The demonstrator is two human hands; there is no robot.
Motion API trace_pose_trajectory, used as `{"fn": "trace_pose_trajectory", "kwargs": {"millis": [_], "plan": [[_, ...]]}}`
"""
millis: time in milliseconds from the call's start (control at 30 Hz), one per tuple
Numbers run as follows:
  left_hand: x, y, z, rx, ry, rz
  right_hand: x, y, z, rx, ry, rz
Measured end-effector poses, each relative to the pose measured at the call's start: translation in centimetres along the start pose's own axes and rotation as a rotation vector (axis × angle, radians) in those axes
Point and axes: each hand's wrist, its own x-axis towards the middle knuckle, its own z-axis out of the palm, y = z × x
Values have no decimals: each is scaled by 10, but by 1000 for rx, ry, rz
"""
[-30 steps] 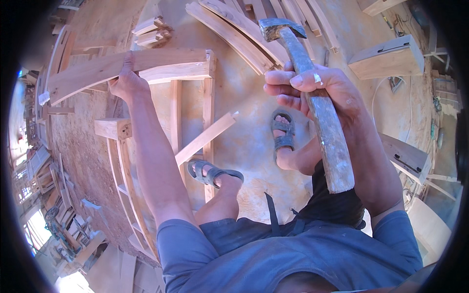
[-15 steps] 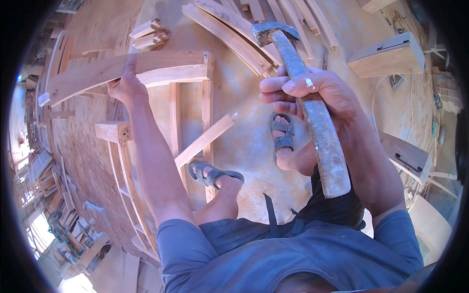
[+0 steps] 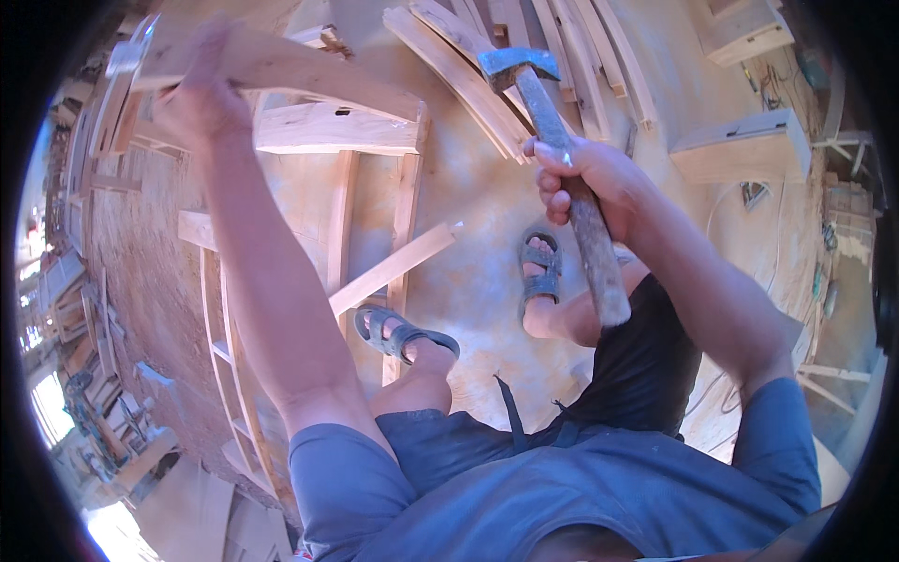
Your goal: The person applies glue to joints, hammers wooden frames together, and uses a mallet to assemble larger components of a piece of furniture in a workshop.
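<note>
My left hand (image 3: pixel 201 108) grips a curved wooden board (image 3: pixel 300 70) near its left end. That end is raised and blurred; the right end meets the corner of a wooden frame (image 3: pixel 337 131). In my right hand (image 3: pixel 595 178) is a hammer (image 3: pixel 585 220) with a worn wooden handle. Its dark metal head (image 3: pixel 518 64) points away from me, and my fingers wrap the handle's middle. The frame's two long legs (image 3: pixel 405 215) run toward me. A loose-looking wooden piece (image 3: pixel 393 270) slants across them, beside my left sandal (image 3: pixel 398 337).
Several long curved wood strips (image 3: pixel 459 80) lie on the floor ahead. A box-like wooden piece (image 3: pixel 740 150) stands to the right, with another (image 3: pixel 744 33) beyond it. On the left is a ladder-like wooden frame (image 3: pixel 229 347). Wood scraps and tools (image 3: pixel 112 431) lie at the far left.
My left hand has moved up and left, lifting the board's left end so that it tilts. My right hand has shifted slightly right and farther away with the hammer.
</note>
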Motion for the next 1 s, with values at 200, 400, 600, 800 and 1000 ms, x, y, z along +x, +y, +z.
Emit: {"fn": "trace_pose_trajectory", "kwargs": {"millis": [200, 400, 600, 800, 1000], "plan": [[-12, 9, 14, 91, 104, 46, 128, 14, 24, 174, 142, 89], [-11, 2, 7, 256, 99, 136, 180, 39, 47, -207, 45, 99], [-1, -15, 13, 391, 50, 122, 160, -14, 5, -679, 159, -186], [-5, 9, 67, 308, -37, 31, 56, -100, 54, -638, 59, -782], [-7, 6, 75, 290, -49, 9, -63, -200, 155, -1075, 368, -1261]]}}
